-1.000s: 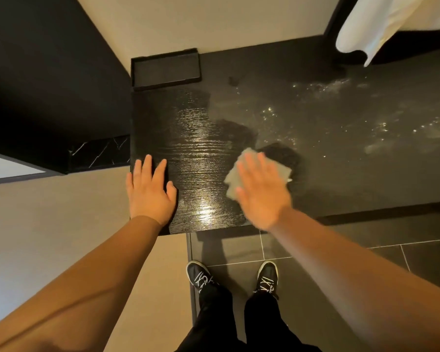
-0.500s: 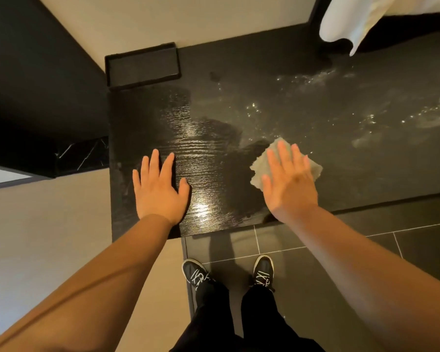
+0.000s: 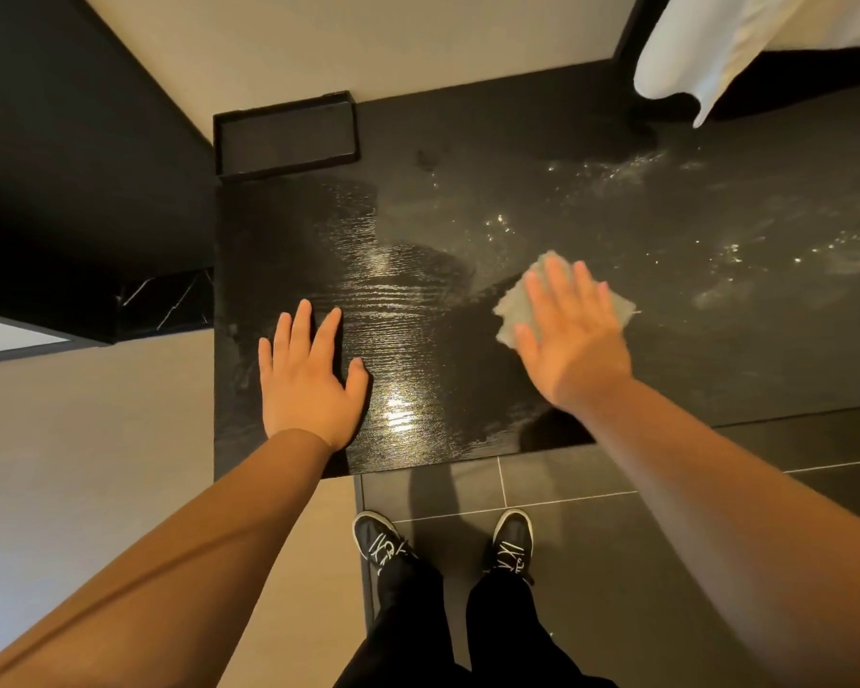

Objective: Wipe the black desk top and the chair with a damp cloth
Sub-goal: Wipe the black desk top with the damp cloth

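Observation:
The black desk top [image 3: 467,201] fills the middle of the view, its wood grain glistening wet on the left and streaked with droplets on the right. My right hand [image 3: 569,340] lies flat, fingers spread, pressing a pale damp cloth [image 3: 512,310] onto the desk near the front edge. My left hand [image 3: 309,379] rests palm down on the desk at its near left corner, fingers apart, holding nothing. No chair is in view.
A shallow black tray [image 3: 285,136] sits at the desk's far left corner against the beige wall. White fabric [image 3: 706,47] hangs over the far right. A dark wall panel stands left. My two black shoes [image 3: 383,538] stand on dark floor tiles below the front edge.
My right hand has slid the cloth to the right along the desk, away from my left hand. The left hand stays planted at the near left corner.

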Demonstrator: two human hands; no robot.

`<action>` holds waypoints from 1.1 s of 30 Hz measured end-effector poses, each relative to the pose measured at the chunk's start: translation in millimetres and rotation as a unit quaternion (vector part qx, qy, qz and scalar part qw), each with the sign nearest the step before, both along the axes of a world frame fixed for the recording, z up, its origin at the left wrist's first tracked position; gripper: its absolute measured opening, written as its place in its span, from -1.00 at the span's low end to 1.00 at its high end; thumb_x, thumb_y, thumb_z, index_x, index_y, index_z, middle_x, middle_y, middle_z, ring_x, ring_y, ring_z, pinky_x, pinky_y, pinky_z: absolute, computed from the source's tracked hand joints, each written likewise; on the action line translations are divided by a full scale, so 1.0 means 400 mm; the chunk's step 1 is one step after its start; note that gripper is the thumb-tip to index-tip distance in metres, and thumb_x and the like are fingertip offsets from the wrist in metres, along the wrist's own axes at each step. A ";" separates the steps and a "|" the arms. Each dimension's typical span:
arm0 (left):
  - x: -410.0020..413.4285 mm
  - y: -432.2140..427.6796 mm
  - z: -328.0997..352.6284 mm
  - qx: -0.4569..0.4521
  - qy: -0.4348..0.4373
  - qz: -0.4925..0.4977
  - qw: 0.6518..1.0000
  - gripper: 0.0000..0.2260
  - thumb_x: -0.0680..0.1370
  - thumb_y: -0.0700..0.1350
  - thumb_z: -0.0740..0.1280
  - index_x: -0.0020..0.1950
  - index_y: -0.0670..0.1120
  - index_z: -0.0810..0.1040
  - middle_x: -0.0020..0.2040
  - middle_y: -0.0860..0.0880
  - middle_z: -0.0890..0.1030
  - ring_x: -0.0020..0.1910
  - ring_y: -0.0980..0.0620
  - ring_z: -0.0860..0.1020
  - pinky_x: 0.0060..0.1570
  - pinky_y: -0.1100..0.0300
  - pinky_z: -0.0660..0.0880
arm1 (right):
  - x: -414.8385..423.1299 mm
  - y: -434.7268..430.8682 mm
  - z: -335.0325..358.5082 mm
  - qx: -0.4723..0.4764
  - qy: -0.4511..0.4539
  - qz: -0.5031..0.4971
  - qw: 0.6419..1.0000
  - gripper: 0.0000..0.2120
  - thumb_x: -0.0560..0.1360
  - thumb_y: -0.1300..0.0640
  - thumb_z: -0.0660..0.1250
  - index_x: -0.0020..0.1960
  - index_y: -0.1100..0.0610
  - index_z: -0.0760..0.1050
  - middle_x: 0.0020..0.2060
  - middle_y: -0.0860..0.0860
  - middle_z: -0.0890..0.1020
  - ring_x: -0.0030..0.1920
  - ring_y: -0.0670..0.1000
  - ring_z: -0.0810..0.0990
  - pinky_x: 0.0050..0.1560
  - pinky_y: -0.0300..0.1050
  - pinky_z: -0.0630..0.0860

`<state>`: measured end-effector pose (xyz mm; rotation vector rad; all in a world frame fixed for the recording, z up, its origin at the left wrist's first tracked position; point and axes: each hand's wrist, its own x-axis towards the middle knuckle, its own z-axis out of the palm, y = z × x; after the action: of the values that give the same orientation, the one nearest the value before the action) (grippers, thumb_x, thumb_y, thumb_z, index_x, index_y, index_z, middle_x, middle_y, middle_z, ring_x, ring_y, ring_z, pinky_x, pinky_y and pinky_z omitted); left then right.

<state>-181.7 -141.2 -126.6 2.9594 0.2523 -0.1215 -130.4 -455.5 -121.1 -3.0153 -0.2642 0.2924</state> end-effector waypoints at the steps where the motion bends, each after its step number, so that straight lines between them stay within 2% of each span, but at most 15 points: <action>1: 0.001 0.000 0.000 0.000 0.001 0.000 1.000 -0.40 0.65 0.22 0.15 0.68 0.11 0.20 0.72 -0.07 0.09 0.70 -0.14 -0.01 0.66 -0.22 -0.05 | 0.006 -0.018 0.000 -0.008 -0.001 -0.015 1.000 -0.36 0.64 -0.15 -0.06 0.64 0.13 0.16 0.64 0.15 0.13 0.60 0.31 0.11 0.56 0.31 0.09; 4: 0.002 0.000 0.001 -0.001 0.004 -0.001 1.000 -0.40 0.64 0.23 0.13 0.68 0.11 0.20 0.72 -0.07 0.09 0.70 -0.14 0.00 0.65 -0.22 -0.05 | -0.006 0.017 0.010 0.004 -0.005 0.002 1.000 -0.35 0.65 -0.14 -0.06 0.64 0.16 0.14 0.63 0.19 0.12 0.60 0.34 0.08 0.56 0.31 0.11; 6: 0.002 -0.001 0.003 -0.002 0.006 -0.001 1.000 -0.38 0.63 0.25 0.08 0.68 0.11 0.20 0.72 -0.07 0.09 0.70 -0.15 0.00 0.65 -0.23 -0.04 | -0.043 0.090 0.011 0.020 -0.003 0.095 0.995 -0.35 0.66 -0.13 -0.09 0.66 0.18 0.09 0.64 0.21 0.08 0.61 0.36 0.03 0.56 0.31 0.12; 9: 0.002 -0.002 0.005 -0.001 0.007 0.000 1.000 -0.37 0.62 0.26 0.05 0.68 0.10 0.21 0.72 -0.07 0.09 0.70 -0.14 0.00 0.65 -0.22 -0.05 | -0.103 0.211 0.010 0.048 0.022 0.248 0.967 -0.36 0.67 -0.16 -0.07 0.68 0.09 0.03 0.67 0.10 -0.02 0.65 0.23 -0.11 0.62 0.23 -0.07; 11: 0.001 -0.002 0.003 0.003 0.004 0.000 1.000 -0.38 0.63 0.25 0.07 0.68 0.11 0.20 0.73 -0.06 0.08 0.71 -0.13 -0.01 0.65 -0.22 -0.04 | -0.093 0.241 0.010 0.061 0.030 0.288 0.955 -0.37 0.68 -0.17 -0.01 0.68 0.05 0.04 0.68 0.04 -0.05 0.66 0.14 -0.15 0.63 0.16 -0.13; 14: 0.001 0.001 -0.002 0.000 0.005 -0.001 1.000 -0.39 0.64 0.24 0.10 0.68 0.12 0.19 0.73 -0.05 0.08 0.70 -0.13 -0.01 0.66 -0.21 -0.05 | -0.005 0.192 0.016 0.057 0.022 0.263 0.963 -0.37 0.68 -0.14 0.01 0.67 0.09 0.05 0.67 0.08 0.02 0.65 0.19 -0.04 0.63 0.16 -0.06; 16: 0.001 0.004 -0.004 0.000 0.005 0.001 1.000 -0.39 0.64 0.23 0.10 0.69 0.13 0.18 0.73 -0.05 0.08 0.70 -0.12 -0.01 0.66 -0.21 -0.05 | 0.070 0.114 0.018 0.053 -0.001 0.165 0.985 -0.39 0.65 -0.09 0.00 0.62 0.17 0.15 0.63 0.16 0.16 0.59 0.30 0.15 0.59 0.21 0.10; 17: 0.002 0.004 -0.004 0.000 0.005 0.000 1.000 -0.39 0.63 0.24 0.09 0.69 0.14 0.18 0.73 -0.05 0.08 0.70 -0.12 -0.01 0.66 -0.20 -0.05 | 0.101 0.072 0.019 0.041 -0.006 0.113 0.993 -0.39 0.65 -0.09 -0.02 0.62 0.18 0.14 0.62 0.17 0.16 0.58 0.31 0.16 0.58 0.21 0.12; 19: 0.002 0.004 -0.005 -0.001 0.005 0.000 1.000 -0.39 0.63 0.25 0.07 0.69 0.15 0.17 0.73 -0.04 0.08 0.71 -0.12 -0.01 0.66 -0.20 -0.05 | 0.138 0.014 0.018 0.010 0.010 0.039 0.999 -0.38 0.67 -0.10 -0.07 0.66 0.16 0.01 0.65 0.14 0.02 0.62 0.27 0.02 0.61 0.19 0.04; 21: 0.003 0.005 -0.004 -0.001 0.006 0.001 1.000 -0.38 0.62 0.26 0.06 0.69 0.15 0.18 0.73 -0.04 0.08 0.71 -0.11 -0.01 0.66 -0.20 -0.05 | 0.132 0.020 0.017 0.011 0.016 0.019 1.000 -0.37 0.68 -0.11 -0.09 0.66 0.16 -0.04 0.66 0.15 -0.03 0.63 0.27 -0.03 0.62 0.20 0.00; 24: 0.003 0.006 -0.004 0.000 0.006 0.000 1.000 -0.38 0.62 0.25 0.06 0.69 0.14 0.18 0.73 -0.04 0.08 0.70 -0.12 -0.01 0.66 -0.20 -0.05 | 0.039 0.112 0.020 0.045 0.004 0.112 0.993 -0.36 0.69 -0.12 -0.15 0.66 0.22 0.02 0.65 0.21 0.04 0.62 0.33 -0.01 0.61 0.25 0.00; 26: 0.003 0.005 -0.004 0.002 0.003 -0.002 1.000 -0.38 0.62 0.24 0.09 0.68 0.12 0.19 0.72 -0.05 0.09 0.70 -0.13 0.01 0.66 -0.21 -0.03 | -0.036 0.190 0.012 0.056 0.017 0.223 0.973 -0.35 0.70 -0.17 -0.16 0.67 0.17 0.02 0.66 0.16 0.01 0.65 0.25 -0.09 0.62 0.22 -0.06; 28: 0.003 0.004 -0.004 0.004 0.001 -0.003 1.000 -0.39 0.63 0.22 0.11 0.68 0.11 0.20 0.72 -0.05 0.09 0.70 -0.12 0.01 0.66 -0.21 -0.03 | -0.062 0.247 0.017 0.052 0.051 0.282 0.957 -0.34 0.68 -0.21 -0.11 0.68 0.10 -0.03 0.67 0.06 -0.08 0.66 0.14 -0.19 0.63 0.15 -0.15; 31: 0.003 0.002 -0.001 0.000 0.004 -0.001 1.000 -0.38 0.62 0.23 0.10 0.69 0.12 0.19 0.73 -0.05 0.08 0.70 -0.12 -0.01 0.66 -0.20 -0.05 | 0.012 0.255 0.016 0.059 0.054 0.311 0.947 -0.31 0.65 -0.23 -0.10 0.69 0.06 -0.07 0.68 0.01 -0.13 0.65 0.09 -0.22 0.63 0.10 -0.19; 33: 0.003 0.002 0.001 -0.005 0.006 0.000 1.000 -0.38 0.62 0.24 0.08 0.69 0.13 0.19 0.73 -0.04 0.09 0.70 -0.11 -0.01 0.66 -0.19 -0.06 | 0.087 0.213 0.012 0.062 0.050 0.275 0.958 -0.30 0.63 -0.22 -0.10 0.68 0.08 -0.05 0.68 0.03 -0.07 0.66 0.14 -0.14 0.63 0.12 -0.16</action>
<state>-180.6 -140.4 -126.2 2.9494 0.2528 -0.1392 -95.7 -370.3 -116.2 -2.7302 -1.0687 0.4479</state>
